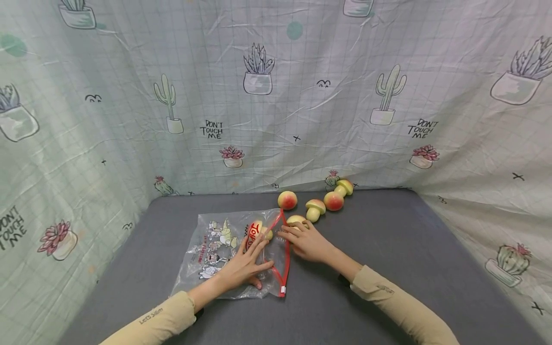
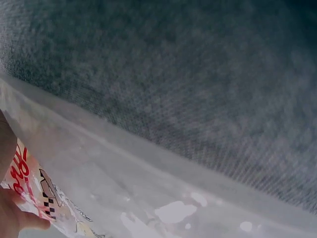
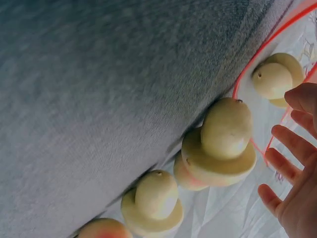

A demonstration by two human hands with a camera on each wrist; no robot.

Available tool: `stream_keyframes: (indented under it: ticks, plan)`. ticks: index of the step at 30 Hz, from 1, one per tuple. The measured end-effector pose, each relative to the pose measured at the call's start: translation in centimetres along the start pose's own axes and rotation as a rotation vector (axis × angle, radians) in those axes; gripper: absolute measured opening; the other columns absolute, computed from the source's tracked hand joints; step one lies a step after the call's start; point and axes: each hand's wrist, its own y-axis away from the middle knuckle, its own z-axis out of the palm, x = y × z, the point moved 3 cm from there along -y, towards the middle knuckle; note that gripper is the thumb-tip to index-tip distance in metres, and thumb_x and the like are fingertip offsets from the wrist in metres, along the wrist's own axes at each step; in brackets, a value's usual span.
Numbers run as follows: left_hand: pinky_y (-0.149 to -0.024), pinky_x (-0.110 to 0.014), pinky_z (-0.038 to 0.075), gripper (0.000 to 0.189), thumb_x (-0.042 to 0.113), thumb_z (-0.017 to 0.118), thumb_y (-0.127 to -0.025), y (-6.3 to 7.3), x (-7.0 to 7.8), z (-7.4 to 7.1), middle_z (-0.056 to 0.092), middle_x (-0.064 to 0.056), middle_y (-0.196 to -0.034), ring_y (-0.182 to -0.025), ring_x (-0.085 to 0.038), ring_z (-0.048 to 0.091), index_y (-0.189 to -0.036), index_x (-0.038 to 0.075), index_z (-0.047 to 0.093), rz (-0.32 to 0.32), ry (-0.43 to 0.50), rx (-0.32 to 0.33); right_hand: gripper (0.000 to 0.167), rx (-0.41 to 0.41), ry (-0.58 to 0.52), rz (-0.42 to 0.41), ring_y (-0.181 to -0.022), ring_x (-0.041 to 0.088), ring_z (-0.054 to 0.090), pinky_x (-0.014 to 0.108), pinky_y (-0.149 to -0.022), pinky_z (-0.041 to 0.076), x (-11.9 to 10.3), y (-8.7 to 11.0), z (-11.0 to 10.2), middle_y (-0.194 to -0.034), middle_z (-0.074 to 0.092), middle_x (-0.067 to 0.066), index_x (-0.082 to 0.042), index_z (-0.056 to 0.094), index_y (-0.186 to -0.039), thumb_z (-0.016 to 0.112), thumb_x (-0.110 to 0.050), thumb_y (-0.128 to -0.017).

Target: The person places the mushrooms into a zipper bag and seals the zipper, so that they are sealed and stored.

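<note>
A clear zip bag (image 1: 241, 225) with a red-edged mouth and printed cartoon figures lies flat, its mouth facing right and spread apart. My left hand (image 1: 246, 263) rests on it with fingers spread, close to the mouth's upper edge. Inside the mouth sits a toy mushroom (image 3: 275, 79), partly behind the clear film. My right hand (image 1: 310, 242) is at the bag's mouth, palm down, fingers loosely extended and holding nothing. Just beyond those fingers lies another toy mushroom (image 3: 228, 131), pale with a stubby stem, outside the bag and partly hidden by the hand in the head view.
More toy mushrooms with red and yellow caps lie toward the back: one mushroom (image 1: 287, 200) behind the bag's corner, another mushroom (image 1: 316, 210) to the right, and a touching pair beyond. A printed curtain (image 1: 276, 143) rises behind the grey table (image 1: 388, 268).
</note>
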Motion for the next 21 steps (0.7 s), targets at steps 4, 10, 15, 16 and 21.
stream_keyframes:
  ticks: [4, 10, 15, 16, 21]
  plan:
    - [-0.089, -0.060, 0.036, 0.069, 0.070, 0.049, -0.057, 0.0, 0.0, 0.1, 0.038, -0.020, -0.133, -0.123, -0.041, 0.037, -0.117, 0.035, 0.053, 0.003, 0.000, 0.007, 0.046, 0.053, -0.015, 0.012, -0.113, 0.023, 0.047, 0.047, -0.086, 0.040, 0.6, 0.4, -0.3, -0.129, 0.052, 0.005, -0.017, 0.051, -0.125, 0.061, -0.018, -0.080]
    - [-0.089, -0.062, 0.034, 0.069, 0.069, 0.051, -0.057, 0.1, 0.0, 0.2, 0.038, -0.021, -0.133, -0.124, -0.042, 0.035, -0.116, 0.034, 0.053, 0.000, 0.018, 0.010, 0.044, 0.152, -0.004, 0.023, -0.108, 0.024, 0.050, 0.044, -0.081, 0.040, 1.3, 1.0, -0.7, -0.124, 0.055, 0.006, -0.014, 0.054, -0.121, 0.063, -0.017, -0.078]
    - [-0.089, -0.062, 0.035, 0.069, 0.069, 0.051, -0.057, 0.1, 0.0, 0.2, 0.037, -0.021, -0.134, -0.125, -0.043, 0.035, -0.117, 0.034, 0.053, 0.002, 0.010, 0.012, 0.050, 0.198, 0.024, 0.059, -0.104, 0.023, 0.051, 0.041, -0.080, 0.037, 1.9, 1.4, -0.6, -0.121, 0.056, 0.006, -0.016, 0.052, -0.124, 0.064, -0.017, -0.076]
    - [-0.089, -0.062, 0.035, 0.069, 0.069, 0.051, -0.057, 0.1, 0.0, 0.2, 0.037, -0.020, -0.134, -0.125, -0.042, 0.035, -0.117, 0.035, 0.053, 0.003, 0.005, 0.011, 0.050, 0.200, 0.030, 0.066, -0.104, 0.024, 0.051, 0.041, -0.080, 0.037, 2.0, 1.4, -0.5, -0.121, 0.056, 0.006, -0.015, 0.052, -0.124, 0.065, -0.018, -0.075]
    - [-0.089, -0.062, 0.035, 0.069, 0.070, 0.051, -0.057, 0.0, 0.0, 0.2, 0.037, -0.021, -0.134, -0.125, -0.043, 0.034, -0.117, 0.035, 0.053, 0.004, -0.001, 0.016, 0.051, 0.199, 0.055, 0.104, -0.106, 0.026, 0.050, 0.043, -0.082, 0.037, 2.4, 1.5, -0.1, -0.124, 0.053, 0.009, -0.013, 0.052, -0.123, 0.067, -0.022, -0.075]
